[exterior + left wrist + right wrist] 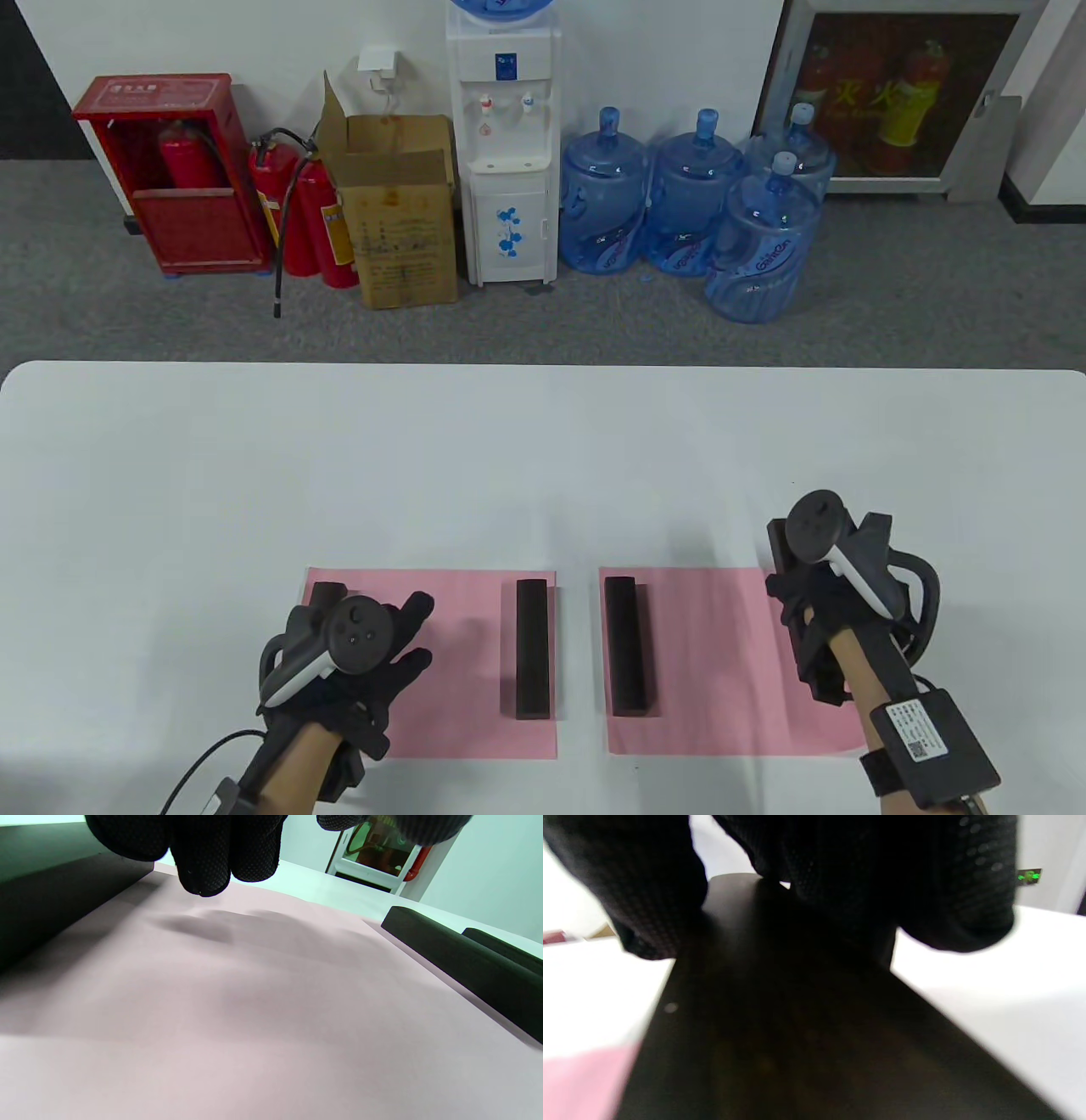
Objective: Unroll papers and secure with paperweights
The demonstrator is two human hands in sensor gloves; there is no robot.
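Two pink papers lie flat on the white table. The left paper has a black bar paperweight on its right edge and another on its left edge, partly hidden by my left hand. That hand hovers open over the paper with fingers spread; its fingers hang just above the sheet. The right paper has a bar on its left edge. My right hand grips a fourth bar at the paper's right edge, thumb and fingers on either side of the bar.
The table's far half is bare white. Beyond the far edge stand water jugs, a water dispenser, a cardboard box and red fire extinguishers on the floor.
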